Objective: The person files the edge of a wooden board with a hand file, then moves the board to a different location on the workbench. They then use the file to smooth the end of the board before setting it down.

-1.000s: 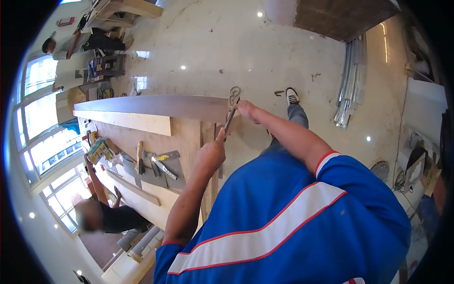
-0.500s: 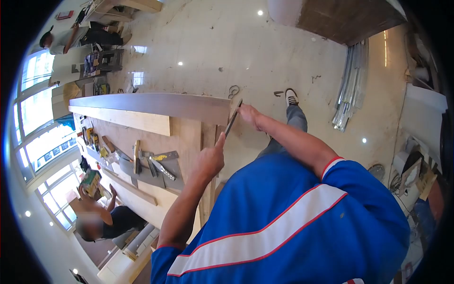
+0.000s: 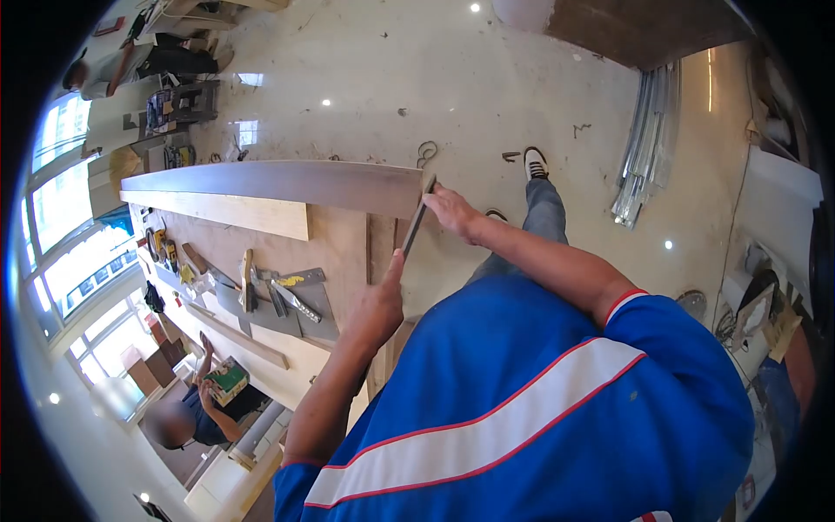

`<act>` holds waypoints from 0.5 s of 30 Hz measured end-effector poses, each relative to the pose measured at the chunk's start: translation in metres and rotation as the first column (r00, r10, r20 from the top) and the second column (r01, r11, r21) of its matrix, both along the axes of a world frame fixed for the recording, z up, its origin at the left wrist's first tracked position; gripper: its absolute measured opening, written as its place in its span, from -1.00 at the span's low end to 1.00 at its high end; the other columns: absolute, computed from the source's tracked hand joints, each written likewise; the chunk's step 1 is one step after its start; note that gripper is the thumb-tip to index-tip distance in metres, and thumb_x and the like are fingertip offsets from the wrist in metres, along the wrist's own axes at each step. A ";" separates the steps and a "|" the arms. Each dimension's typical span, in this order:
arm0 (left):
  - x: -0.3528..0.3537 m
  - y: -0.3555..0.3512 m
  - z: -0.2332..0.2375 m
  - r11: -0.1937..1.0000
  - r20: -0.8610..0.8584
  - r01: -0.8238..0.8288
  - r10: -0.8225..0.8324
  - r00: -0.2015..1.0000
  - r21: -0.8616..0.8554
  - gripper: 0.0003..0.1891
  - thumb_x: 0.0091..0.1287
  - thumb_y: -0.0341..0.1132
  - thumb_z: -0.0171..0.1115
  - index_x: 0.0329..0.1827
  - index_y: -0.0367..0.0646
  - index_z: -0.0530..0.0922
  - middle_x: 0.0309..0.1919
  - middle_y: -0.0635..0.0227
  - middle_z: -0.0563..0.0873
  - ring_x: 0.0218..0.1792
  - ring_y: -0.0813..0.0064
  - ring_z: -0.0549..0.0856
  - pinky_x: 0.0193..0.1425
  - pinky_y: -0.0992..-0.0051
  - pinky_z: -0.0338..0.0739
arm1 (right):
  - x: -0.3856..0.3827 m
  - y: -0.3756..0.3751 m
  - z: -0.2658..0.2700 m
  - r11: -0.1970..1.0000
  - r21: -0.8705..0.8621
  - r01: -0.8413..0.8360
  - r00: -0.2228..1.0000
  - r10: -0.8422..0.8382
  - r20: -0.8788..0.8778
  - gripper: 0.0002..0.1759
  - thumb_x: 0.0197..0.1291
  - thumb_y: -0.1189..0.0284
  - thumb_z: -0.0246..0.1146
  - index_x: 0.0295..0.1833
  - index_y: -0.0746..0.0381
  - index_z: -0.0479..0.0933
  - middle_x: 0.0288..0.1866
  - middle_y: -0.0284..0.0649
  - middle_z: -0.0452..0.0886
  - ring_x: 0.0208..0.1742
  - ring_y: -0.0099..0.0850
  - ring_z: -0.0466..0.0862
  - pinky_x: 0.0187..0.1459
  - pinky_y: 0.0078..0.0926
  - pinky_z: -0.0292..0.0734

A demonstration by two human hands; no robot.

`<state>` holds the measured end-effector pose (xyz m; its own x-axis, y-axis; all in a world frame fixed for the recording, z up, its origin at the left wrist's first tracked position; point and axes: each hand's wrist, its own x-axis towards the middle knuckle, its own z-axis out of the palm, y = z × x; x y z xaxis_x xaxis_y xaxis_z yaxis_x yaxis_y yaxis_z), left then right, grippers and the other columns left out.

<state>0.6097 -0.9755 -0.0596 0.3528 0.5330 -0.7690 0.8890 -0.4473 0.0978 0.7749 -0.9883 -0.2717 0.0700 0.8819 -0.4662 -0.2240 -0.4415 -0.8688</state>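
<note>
A slim dark file lies against the near end of a long board with a grey-brown face. My left hand is closed around the file's lower end, its index finger stretched along it; the handle is hidden in the grip. At the other end, my right hand pinches the file near its tip. The board stands on edge along the workbench side, and a pale wood strip runs beside it.
On the workbench lie a hand saw, a wooden-handled tool, a yellow drill and a wood batten. A co-worker holds a green box across the bench. Metal profiles lie on the floor.
The file and both hands have shifted slightly left, and the file still meets the board end. The co-worker has brought the green box lower and to the right.
</note>
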 end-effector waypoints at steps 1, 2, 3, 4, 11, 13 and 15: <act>0.001 0.002 0.006 1.000 0.014 -0.022 0.022 1.000 0.016 -0.34 0.45 -0.36 0.04 0.64 -0.02 0.20 -0.41 -0.17 0.72 -0.35 -0.18 0.73 -0.20 -0.11 0.56 | -0.004 0.000 -0.019 0.998 -0.004 -0.057 0.995 0.058 0.084 -0.47 0.41 0.19 -0.04 0.20 0.42 0.49 0.23 0.22 0.60 0.29 0.15 0.55 0.30 -0.10 0.43; -0.002 0.000 -0.001 1.000 0.047 -0.022 0.021 0.999 0.016 -0.34 0.45 -0.36 0.04 0.65 -0.01 0.20 -0.40 -0.18 0.72 -0.36 -0.17 0.73 -0.21 -0.10 0.56 | -0.013 0.000 -0.055 0.993 -0.009 -0.118 0.979 0.118 0.166 -0.45 0.42 0.16 -0.04 0.21 0.43 0.48 0.21 0.23 0.61 0.30 0.16 0.55 0.30 -0.09 0.42; -0.008 0.000 -0.013 0.999 0.080 -0.025 0.023 0.997 0.022 -0.34 0.46 -0.37 0.04 0.65 0.01 0.19 -0.40 -0.18 0.72 -0.36 -0.16 0.74 -0.21 -0.09 0.56 | -0.016 0.003 -0.059 0.995 -0.009 -0.101 0.973 0.101 0.210 -0.44 0.43 0.15 -0.03 0.21 0.43 0.48 0.18 0.23 0.62 0.27 0.14 0.57 0.28 -0.09 0.44; -0.005 0.005 -0.019 0.999 0.121 -0.021 0.017 0.993 0.033 -0.34 0.47 -0.37 0.04 0.66 0.02 0.18 -0.40 -0.18 0.72 -0.36 -0.15 0.74 -0.21 -0.09 0.56 | -0.015 0.007 -0.054 0.996 -0.011 -0.083 0.964 0.083 0.252 -0.43 0.44 0.14 -0.02 0.22 0.43 0.48 0.16 0.23 0.63 0.24 0.12 0.59 0.26 -0.09 0.46; -0.007 -0.029 0.032 0.845 0.373 -0.513 0.529 0.762 -0.150 -0.37 0.54 -0.31 0.05 0.67 0.08 0.17 -0.50 -0.04 0.69 -0.44 -0.02 0.73 -0.31 0.06 0.55 | 0.000 -0.021 0.008 0.939 -0.269 0.215 0.945 -0.270 -0.186 -0.42 0.42 0.32 0.16 0.44 0.42 0.43 -0.08 -0.21 0.64 -0.10 -0.47 0.59 -0.06 -0.46 0.53; -0.026 -0.045 0.022 0.823 0.468 -0.562 0.533 0.705 -0.090 -0.37 0.55 -0.30 0.06 0.67 0.09 0.17 -0.52 0.00 0.69 -0.47 -0.01 0.71 -0.34 0.08 0.54 | -0.011 -0.011 0.015 0.916 -0.275 0.293 0.906 -0.358 -0.225 -0.42 0.38 0.40 0.17 0.44 0.46 0.43 -0.21 -0.24 0.67 -0.25 -0.54 0.59 -0.22 -0.56 0.53; -0.044 -0.059 0.005 0.852 0.421 -0.513 0.430 0.798 0.103 -0.36 0.55 -0.29 0.04 0.68 0.11 0.14 -0.52 -0.02 0.69 -0.49 -0.04 0.71 -0.36 0.05 0.53 | -0.019 -0.002 0.022 0.909 -0.257 0.329 0.873 -0.397 -0.283 -0.43 0.38 0.43 0.15 0.45 0.45 0.43 -0.21 -0.26 0.68 -0.24 -0.56 0.60 -0.21 -0.59 0.52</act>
